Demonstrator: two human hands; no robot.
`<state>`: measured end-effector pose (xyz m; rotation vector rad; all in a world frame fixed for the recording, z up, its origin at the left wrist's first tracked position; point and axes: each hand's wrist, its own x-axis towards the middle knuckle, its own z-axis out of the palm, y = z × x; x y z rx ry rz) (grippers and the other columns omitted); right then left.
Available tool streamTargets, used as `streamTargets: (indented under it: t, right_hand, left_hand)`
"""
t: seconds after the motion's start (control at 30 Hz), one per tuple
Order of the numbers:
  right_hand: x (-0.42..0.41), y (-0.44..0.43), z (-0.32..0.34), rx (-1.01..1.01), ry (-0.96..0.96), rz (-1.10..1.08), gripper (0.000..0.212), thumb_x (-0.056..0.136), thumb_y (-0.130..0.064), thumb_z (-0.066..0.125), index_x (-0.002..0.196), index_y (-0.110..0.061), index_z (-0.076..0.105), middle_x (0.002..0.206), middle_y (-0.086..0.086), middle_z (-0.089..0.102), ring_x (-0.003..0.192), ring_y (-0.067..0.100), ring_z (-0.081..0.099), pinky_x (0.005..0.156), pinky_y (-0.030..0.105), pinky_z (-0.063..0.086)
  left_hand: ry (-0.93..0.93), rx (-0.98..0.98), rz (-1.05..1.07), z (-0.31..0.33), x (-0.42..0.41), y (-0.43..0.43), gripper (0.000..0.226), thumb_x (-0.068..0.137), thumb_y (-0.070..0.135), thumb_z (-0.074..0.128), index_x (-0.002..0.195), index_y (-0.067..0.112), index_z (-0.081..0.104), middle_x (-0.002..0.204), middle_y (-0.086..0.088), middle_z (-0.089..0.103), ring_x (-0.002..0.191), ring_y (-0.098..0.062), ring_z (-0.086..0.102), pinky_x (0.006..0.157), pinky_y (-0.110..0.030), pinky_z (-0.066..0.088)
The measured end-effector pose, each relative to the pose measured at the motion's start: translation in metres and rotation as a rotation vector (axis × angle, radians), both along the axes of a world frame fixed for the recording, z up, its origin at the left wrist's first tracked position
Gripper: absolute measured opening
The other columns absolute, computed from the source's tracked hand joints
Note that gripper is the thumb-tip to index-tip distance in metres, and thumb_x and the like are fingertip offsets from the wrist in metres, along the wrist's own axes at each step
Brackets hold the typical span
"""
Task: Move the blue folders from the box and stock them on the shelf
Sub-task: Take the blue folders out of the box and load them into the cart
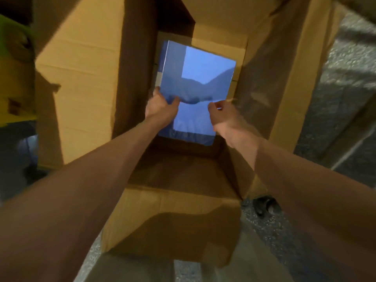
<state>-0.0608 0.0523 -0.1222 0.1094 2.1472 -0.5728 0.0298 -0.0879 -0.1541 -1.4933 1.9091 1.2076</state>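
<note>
Deep inside an open cardboard box (85, 82), a blue folder (201, 78) lies flat, its long axis running away from the person. The left hand (162, 107) and right hand (223, 117) both pinch its near edge.

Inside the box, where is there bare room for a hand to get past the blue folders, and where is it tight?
Bare cardboard shows between the blue folders and the box near wall, below the left hand and right hand, and in a narrower strip along the far wall. It is tight on the left, where the folders nearly meet the dark wall, and on the right.
</note>
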Motion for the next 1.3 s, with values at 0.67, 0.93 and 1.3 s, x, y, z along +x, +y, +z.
streamTargets:
  t: [0.67,0.93,1.3]
  right_hand:
    - [0.004,0.002,-0.044,-0.105,0.105,-0.056,0.057,0.092,-0.057,0.058,0.129,-0.012,0.058,0.126,0.008,0.064,0.119,0.028,0.058,0.101,0.042,0.046]
    - [-0.014,-0.027,-0.015,-0.266,0.059,-0.051,0.109,0.073,-0.064,0.073,0.158,-0.024,0.019,0.152,0.000,0.046,0.140,0.018,0.042,0.115,0.039,0.036]
    - [-0.028,-0.012,-0.038,-0.441,-0.144,-0.061,0.083,0.083,-0.055,0.072,0.152,-0.030,0.033,0.132,-0.002,0.062,0.112,0.016,0.064,0.084,0.045,0.061]
  left_hand:
    - [0.167,-0.134,0.297,-0.015,0.001,0.024,0.054,0.110,0.042,0.026,0.128,0.007,0.063,0.128,-0.016,0.065,0.118,-0.031,0.060,0.085,-0.026,0.039]
    - [0.296,0.336,0.335,0.021,-0.007,0.027,0.084,0.099,0.067,0.007,0.082,0.030,0.082,0.114,-0.018,0.072,0.106,-0.023,0.066,0.109,-0.036,0.041]
    - [-0.015,0.152,0.167,-0.063,-0.018,-0.015,0.078,0.102,0.065,0.025,0.162,0.019,0.006,0.167,-0.010,0.016,0.152,-0.033,0.021,0.122,-0.042,0.020]
